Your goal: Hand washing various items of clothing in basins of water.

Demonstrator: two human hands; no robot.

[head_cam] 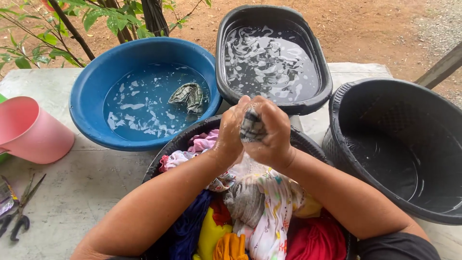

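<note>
Head view showed the left hand and right hand pressed together, both squeezing a small checked cloth between them, just above a dark tub heaped with coloured laundry. Beyond the hands stood a blue basin of soapy water with a green cloth floating in it, and a black oval tub of water. A pink jug lay at left, near scissors; a black basket stood at right.

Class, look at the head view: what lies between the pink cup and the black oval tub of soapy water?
The round blue basin lies between them, holding water with a small checked cloth floating in it.
</note>
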